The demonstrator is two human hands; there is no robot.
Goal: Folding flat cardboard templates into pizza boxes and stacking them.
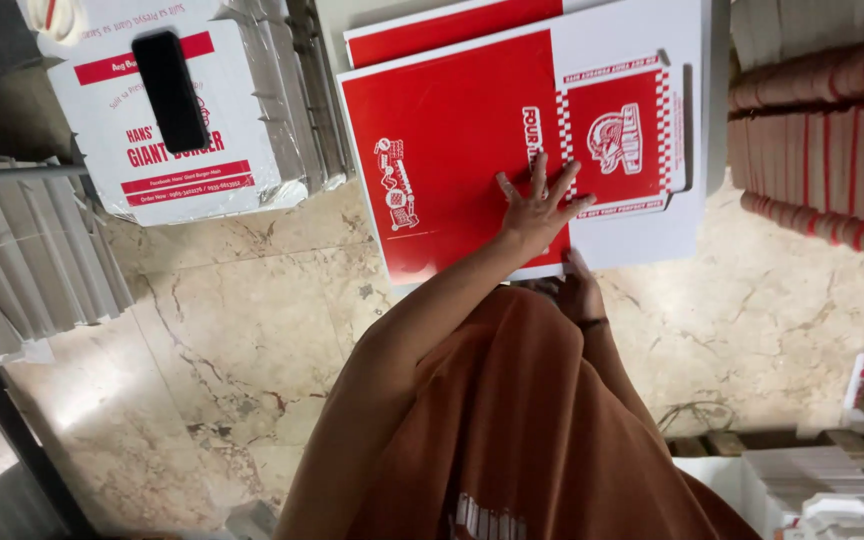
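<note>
On red box sheet (452, 150), left hand (537, 205) spread flat

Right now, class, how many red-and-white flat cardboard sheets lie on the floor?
2: top sheet under the left hand; second sheet peeking out beyond it. More may be hidden underneath.

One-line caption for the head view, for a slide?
Left hand pressed flat on red-and-white cardboard sheet, right hand at its near edge.
</note>
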